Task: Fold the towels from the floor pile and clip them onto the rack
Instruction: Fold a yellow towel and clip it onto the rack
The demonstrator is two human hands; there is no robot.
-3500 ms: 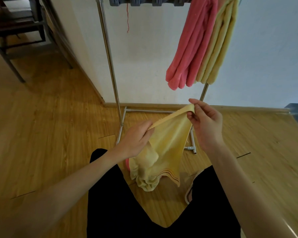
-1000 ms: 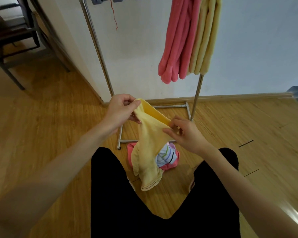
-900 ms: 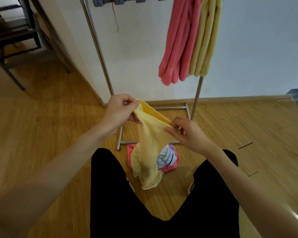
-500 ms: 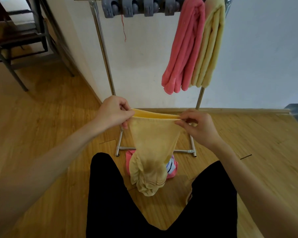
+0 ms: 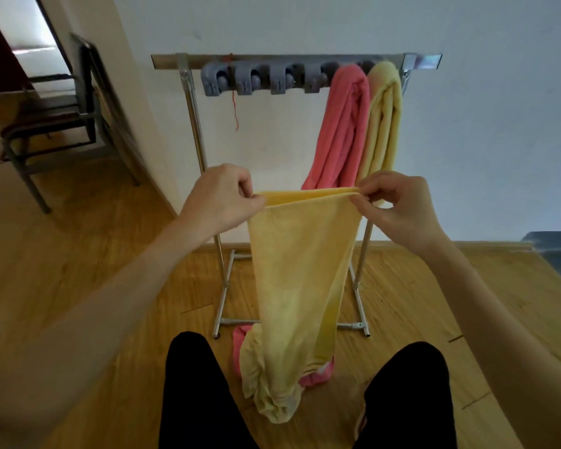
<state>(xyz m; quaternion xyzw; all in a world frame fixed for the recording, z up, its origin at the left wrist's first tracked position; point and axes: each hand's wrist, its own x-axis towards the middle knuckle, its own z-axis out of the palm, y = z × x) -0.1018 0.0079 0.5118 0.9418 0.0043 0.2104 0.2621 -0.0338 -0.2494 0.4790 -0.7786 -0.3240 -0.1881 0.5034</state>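
While both hands pinch the top edge of the yellow towel (image 5: 300, 270), the left hand (image 5: 221, 197) closed on one corner and the right hand (image 5: 399, 205) on the other, the cloth hangs doubled in front of the rack (image 5: 295, 59), its lower end bunched and sagging over the floor pile (image 5: 318, 372). That pile, pink cloth showing beside the hanging end, lies on the wooden floor (image 5: 78, 286) just in front of the rack's base, between the person's legs.

Judging by the droop, the towel is soft, limp and light, with no stiffness to keep a fold by itself; it will likely slump wherever it is not held. Its corners and the taut top hem are the sensible places to grip, since a hold lower down would let the edge collapse. Terry cloth should not slip from the fingers.

On the top bar, a row of grey clips (image 5: 263, 81) stands free toward the left end, while a pink hung towel (image 5: 344, 134) and a yellow hung towel (image 5: 382, 124) fill the right end, touching each other. Open air lies between the held hem and the free clips. A chair (image 5: 52, 118) stands well apart at the left, and the wall (image 5: 483, 124) sits close behind the rack, so lifting straight up and forward seems clearest.
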